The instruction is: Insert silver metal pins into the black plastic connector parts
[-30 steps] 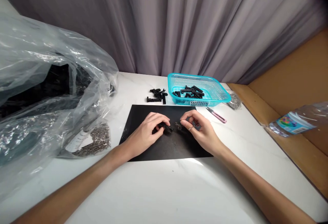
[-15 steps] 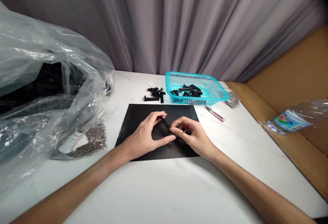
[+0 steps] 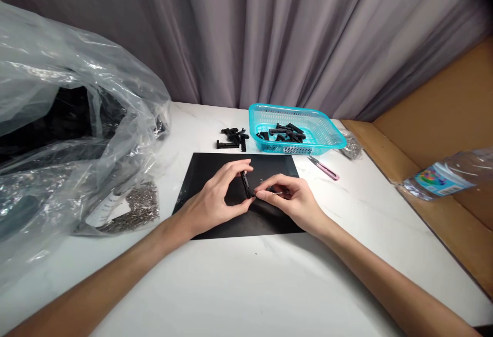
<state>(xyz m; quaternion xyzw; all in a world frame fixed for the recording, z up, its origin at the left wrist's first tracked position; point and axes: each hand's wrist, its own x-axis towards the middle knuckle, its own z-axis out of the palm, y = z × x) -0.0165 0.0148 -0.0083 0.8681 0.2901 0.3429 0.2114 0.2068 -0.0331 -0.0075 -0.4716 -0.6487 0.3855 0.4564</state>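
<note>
Mid-frame, the left hand (image 3: 215, 195) pinches a slim black plastic part (image 3: 246, 185) — likely light, stiff, best held by its ends — and the right hand (image 3: 295, 198), fingertips pressed together, meets its lower end.

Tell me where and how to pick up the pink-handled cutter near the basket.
Probably by its pink handle, from the near right: the cutter lies flat, dark pointed end toward the turquoise basket, handle slanting out toward that side.
</note>
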